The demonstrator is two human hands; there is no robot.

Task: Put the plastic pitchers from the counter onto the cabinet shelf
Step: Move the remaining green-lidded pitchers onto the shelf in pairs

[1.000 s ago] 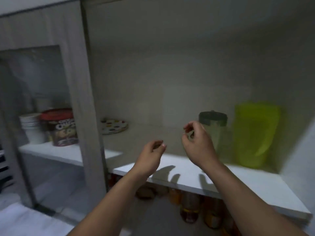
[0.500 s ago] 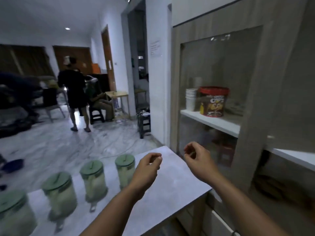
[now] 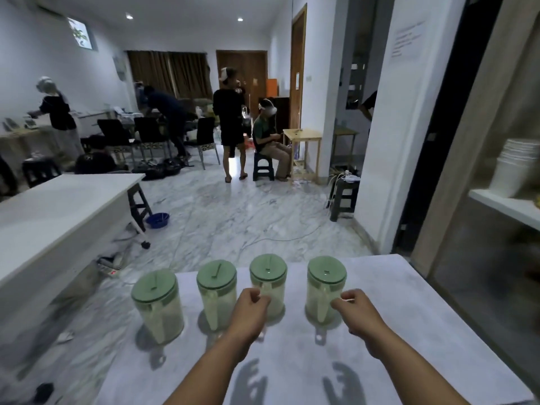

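Note:
Several clear plastic pitchers with green lids stand in a row on the white counter (image 3: pixel 409 331). From left to right: a pitcher (image 3: pixel 157 305), a second (image 3: pixel 216 290), a third (image 3: pixel 268 279) and the rightmost pitcher (image 3: pixel 325 287). My left hand (image 3: pixel 249 314) hovers in front of the third pitcher, fingers loosely curled, holding nothing. My right hand (image 3: pixel 358 312) is just right of the rightmost pitcher's handle, fingers curled, not gripping it. The cabinet shelf (image 3: pixel 508 207) shows at the right edge behind a glass door.
A stack of white cups (image 3: pixel 515 165) sits on the cabinet shelf. A white table (image 3: pixel 58 209) stands to the left. Several people, chairs, stools and a small wooden table (image 3: pixel 302 134) fill the room behind the counter. Cables lie on the marble floor.
My view has swung left from the open cabinet shelf to the counter. Both empty hands came down from the shelf and now hover by the pitchers.

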